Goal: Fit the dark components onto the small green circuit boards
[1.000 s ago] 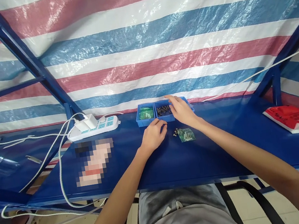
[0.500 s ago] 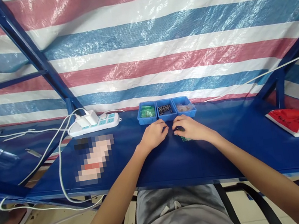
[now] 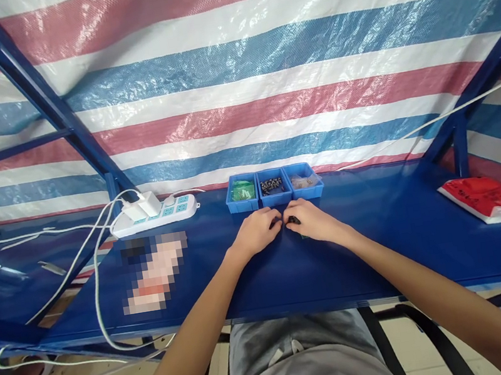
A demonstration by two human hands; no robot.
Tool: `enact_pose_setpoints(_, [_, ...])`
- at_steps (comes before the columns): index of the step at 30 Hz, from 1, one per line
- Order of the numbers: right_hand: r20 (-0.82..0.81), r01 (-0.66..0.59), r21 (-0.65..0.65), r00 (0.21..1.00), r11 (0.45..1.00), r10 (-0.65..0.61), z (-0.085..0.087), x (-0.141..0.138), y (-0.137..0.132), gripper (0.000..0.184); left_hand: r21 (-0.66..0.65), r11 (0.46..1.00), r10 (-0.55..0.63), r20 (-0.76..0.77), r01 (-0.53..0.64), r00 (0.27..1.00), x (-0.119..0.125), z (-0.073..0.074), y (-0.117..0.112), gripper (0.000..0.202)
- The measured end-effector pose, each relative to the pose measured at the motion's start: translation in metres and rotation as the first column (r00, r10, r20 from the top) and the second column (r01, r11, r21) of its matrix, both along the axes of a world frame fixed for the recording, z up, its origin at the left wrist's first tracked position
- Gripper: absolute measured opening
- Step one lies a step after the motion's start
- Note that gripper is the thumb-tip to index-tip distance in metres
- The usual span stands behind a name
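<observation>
Head view shows me both hands brought together on the blue counter (image 3: 385, 255), just short of its far edge and right in front of the three small blue bins. My left hand (image 3: 254, 234) and right hand (image 3: 309, 222) sit almost knuckle to knuckle, fingertips turned inward toward each other, and each grip is pinched down on a small dark part (image 3: 284, 221) held in the narrow gap between them. The pieces are too small for me to say what they are, or whether it is one piece or two.

What matters is that the part lies dead centre between the grips, neither hand nearer than the other, with its axis, as far as I can judge, running left to right along the counter's far edge.

Straight beyond the fingertips sits the middle bin (image 3: 273, 186) with dark bits in it; the left bin (image 3: 242, 191) holds green ones, and the right bin (image 3: 304, 181) holds pale ones. A sliver of green packet (image 3: 304, 236) peeks out under my right hand. Off toward the far left lies a white power strip (image 3: 156, 215); near the right end a red bag (image 3: 487, 198).
</observation>
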State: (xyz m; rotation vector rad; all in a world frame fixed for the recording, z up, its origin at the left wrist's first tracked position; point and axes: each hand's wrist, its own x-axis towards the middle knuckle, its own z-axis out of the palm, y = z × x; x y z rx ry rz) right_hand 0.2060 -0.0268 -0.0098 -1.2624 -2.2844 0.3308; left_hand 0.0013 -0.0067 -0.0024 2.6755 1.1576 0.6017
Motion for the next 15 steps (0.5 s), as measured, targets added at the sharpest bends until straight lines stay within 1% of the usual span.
enact_pose_setpoints(4, [-0.079,0.016,0.023,0.997,1.000,-0.014,0.0027,-0.0087,-0.0024,0.016,0.005,1.000,0.002,-0.009,-0.002,1.000,-0.0009,-0.0006,0.0018,0.017])
enact_pose_setpoints(10, [-0.227,0.095,0.064,0.971,0.993,-0.079,0.0041,-0.0121,-0.0016,0.015,0.015,1.000,0.006,-0.008,-0.006,1.000,0.0005,-0.0019,0.0026,0.014])
enact_pose_setpoints(15, [-0.329,0.109,0.016,0.939,0.994,-0.098,0.0039,-0.0121,-0.0008,0.014,0.016,0.999,0.040,0.051,-0.040,0.998,0.0041,-0.0005,-0.0003,0.016])
